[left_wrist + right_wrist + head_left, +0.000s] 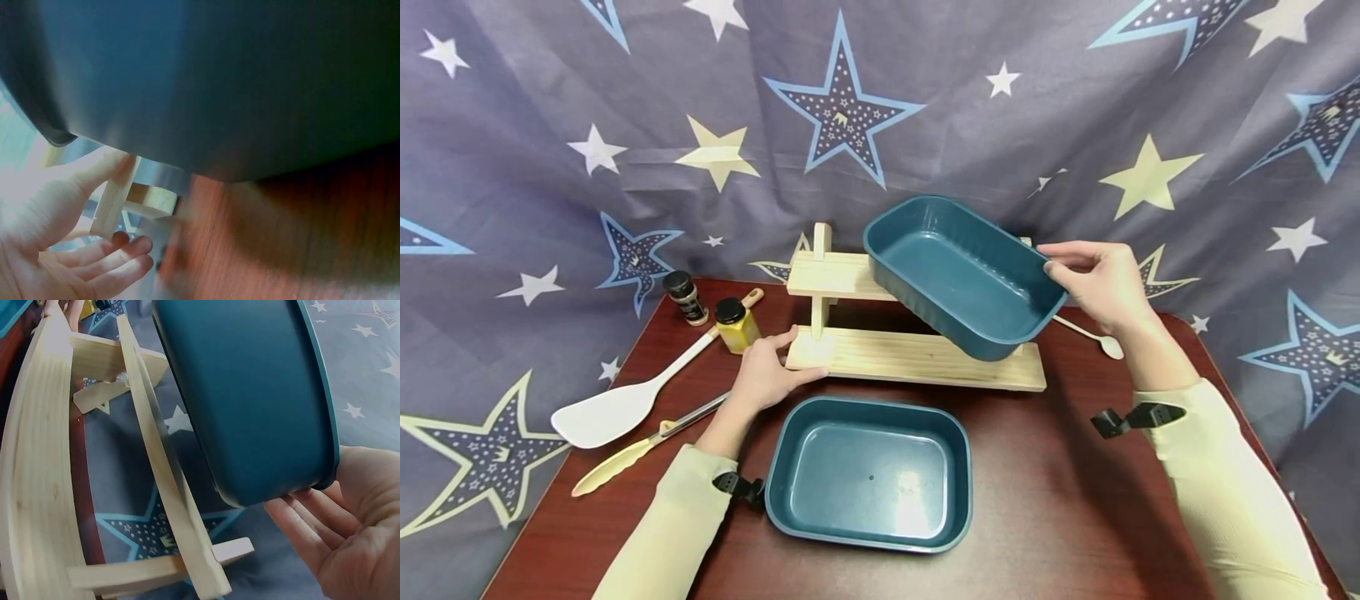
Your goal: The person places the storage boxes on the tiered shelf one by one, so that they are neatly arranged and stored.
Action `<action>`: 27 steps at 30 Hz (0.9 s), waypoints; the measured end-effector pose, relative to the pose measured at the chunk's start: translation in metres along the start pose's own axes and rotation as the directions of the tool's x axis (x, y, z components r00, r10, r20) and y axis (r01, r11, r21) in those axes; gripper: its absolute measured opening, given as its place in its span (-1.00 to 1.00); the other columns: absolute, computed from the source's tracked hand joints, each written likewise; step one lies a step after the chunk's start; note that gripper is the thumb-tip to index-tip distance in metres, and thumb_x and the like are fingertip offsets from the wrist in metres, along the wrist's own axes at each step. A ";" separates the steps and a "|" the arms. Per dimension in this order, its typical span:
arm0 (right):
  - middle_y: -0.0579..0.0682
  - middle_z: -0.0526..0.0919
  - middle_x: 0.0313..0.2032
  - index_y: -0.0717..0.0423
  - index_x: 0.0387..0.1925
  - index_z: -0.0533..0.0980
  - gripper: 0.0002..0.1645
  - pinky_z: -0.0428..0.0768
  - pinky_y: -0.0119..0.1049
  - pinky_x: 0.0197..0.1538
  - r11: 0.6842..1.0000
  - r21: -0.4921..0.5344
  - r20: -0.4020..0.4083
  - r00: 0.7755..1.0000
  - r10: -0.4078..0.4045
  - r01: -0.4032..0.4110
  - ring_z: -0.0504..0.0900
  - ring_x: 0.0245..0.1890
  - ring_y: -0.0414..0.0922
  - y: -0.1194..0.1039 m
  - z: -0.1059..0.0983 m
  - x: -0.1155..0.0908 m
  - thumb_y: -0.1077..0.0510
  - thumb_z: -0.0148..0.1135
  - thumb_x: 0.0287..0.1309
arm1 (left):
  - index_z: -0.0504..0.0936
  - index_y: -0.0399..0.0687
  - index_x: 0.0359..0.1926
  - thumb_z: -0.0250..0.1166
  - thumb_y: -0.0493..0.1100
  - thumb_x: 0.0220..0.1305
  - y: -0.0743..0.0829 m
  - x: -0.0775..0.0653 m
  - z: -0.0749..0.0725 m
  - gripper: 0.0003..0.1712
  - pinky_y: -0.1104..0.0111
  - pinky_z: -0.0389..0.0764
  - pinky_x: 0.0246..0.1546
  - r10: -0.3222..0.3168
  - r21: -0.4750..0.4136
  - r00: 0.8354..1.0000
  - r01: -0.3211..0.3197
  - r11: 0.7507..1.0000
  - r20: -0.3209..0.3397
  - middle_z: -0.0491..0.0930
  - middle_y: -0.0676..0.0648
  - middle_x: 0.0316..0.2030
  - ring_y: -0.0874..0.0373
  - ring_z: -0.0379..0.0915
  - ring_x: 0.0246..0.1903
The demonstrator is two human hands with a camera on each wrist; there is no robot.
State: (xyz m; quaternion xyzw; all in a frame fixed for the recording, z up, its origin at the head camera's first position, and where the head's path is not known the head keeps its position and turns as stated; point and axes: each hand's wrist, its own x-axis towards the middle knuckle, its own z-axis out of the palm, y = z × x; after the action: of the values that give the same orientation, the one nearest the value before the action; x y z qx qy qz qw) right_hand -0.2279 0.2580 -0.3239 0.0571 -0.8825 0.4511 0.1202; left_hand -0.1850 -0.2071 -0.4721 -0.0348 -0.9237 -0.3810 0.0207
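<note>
In the head view a two-tier wooden shelf rack (pixel 917 358) stands at the back of the table. My left hand (pixel 765 369) grips the left end of its lower board, thumb in front and fingers behind; the left wrist view shows the board's end (pixel 115 200) between thumb and fingers. With its thumb and fingers my right hand (pixel 1101 279) pinches the right end of a blue-green plastic bin (pixel 955 275). This bin is tilted, its right end lower, and overlaps the upper board. A second, matching bin (pixel 868 475) sits in front of the rack.
Left of the rack lie a white spatula (pixel 613 412) and tongs (pixel 625 462). A dark-lidded spice jar (pixel 687 297) and a yellow jar (pixel 737 325) stand behind them. A small white spoon (pixel 1108 346) lies at right. Starry cloth (pixel 970 125) hangs along the table's back edge.
</note>
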 end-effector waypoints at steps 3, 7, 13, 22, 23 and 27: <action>-0.68 0.69 -0.46 0.16 0.06 0.78 -0.68 0.60 -0.58 -0.34 1.000 0.018 0.014 1.000 0.013 -0.013 0.68 -0.39 -0.55 0.000 0.009 0.003 0.18 0.37 0.32 | 0.41 -0.30 0.52 0.70 0.12 0.05 0.001 -0.001 -0.001 0.14 0.00 0.73 0.07 -0.006 0.002 1.000 0.006 1.000 0.001 0.48 -0.33 0.44 -0.15 0.80 -0.01; -0.66 0.69 -0.46 0.11 0.05 0.79 -0.69 0.55 -0.56 -0.39 1.000 0.020 0.011 1.000 0.020 -0.021 0.65 -0.41 -0.52 0.000 0.020 0.005 0.16 0.38 0.32 | 0.40 -0.30 0.52 0.70 0.12 0.05 0.002 -0.001 -0.001 0.14 0.00 0.73 0.09 -0.016 0.001 1.000 0.016 1.000 0.006 0.47 -0.33 0.44 -0.15 0.79 0.00; -0.60 0.71 -0.48 0.11 0.02 0.81 -0.70 0.50 -0.52 -0.49 0.999 0.046 -0.020 0.999 0.030 -0.029 0.65 -0.45 -0.49 0.002 0.032 0.007 0.19 0.37 0.30 | 0.41 -0.30 0.52 0.70 0.11 0.05 0.003 -0.002 -0.002 0.14 0.00 0.73 0.09 -0.017 -0.009 1.000 0.017 1.000 0.002 0.47 -0.32 0.45 -0.16 0.79 0.00; -0.49 0.78 -0.42 0.06 0.01 0.82 -0.70 0.59 -0.56 -0.34 0.998 0.048 -0.030 0.999 0.030 -0.029 0.69 -0.36 -0.46 0.003 0.041 0.013 0.16 0.37 0.29 | 0.41 -0.29 0.52 0.70 0.09 0.06 0.004 -0.003 -0.002 0.12 -0.01 0.72 0.10 -0.023 -0.023 1.000 0.023 0.999 -0.004 0.46 -0.29 0.46 -0.17 0.78 0.03; -0.51 0.77 -0.43 0.07 0.01 0.81 -0.70 0.59 -0.56 -0.33 0.998 0.051 -0.028 0.999 0.030 -0.029 0.69 -0.36 -0.46 0.003 0.041 0.014 0.17 0.37 0.29 | 0.41 -0.29 0.52 0.70 0.09 0.05 0.004 -0.003 -0.002 0.12 -0.01 0.72 0.10 -0.022 -0.022 1.000 0.022 1.000 -0.004 0.47 -0.30 0.46 -0.17 0.78 0.03; -0.55 0.74 -0.46 0.10 0.01 0.81 -0.69 0.56 -0.54 -0.37 0.997 0.069 -0.020 0.999 0.039 -0.038 0.66 -0.38 -0.46 0.004 0.045 0.016 0.19 0.35 0.28 | 0.41 -0.29 0.52 0.70 0.11 0.05 0.004 -0.002 -0.001 0.13 -0.01 0.72 0.11 -0.021 -0.016 1.000 0.021 1.000 -0.003 0.47 -0.30 0.45 -0.16 0.78 0.03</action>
State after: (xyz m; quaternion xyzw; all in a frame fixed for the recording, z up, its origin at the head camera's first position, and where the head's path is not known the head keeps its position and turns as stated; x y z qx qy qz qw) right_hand -0.2510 0.2239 -0.3478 0.0396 -0.8660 0.4841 0.1187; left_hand -0.1822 -0.2051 -0.4692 -0.0248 -0.9209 -0.3886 0.0177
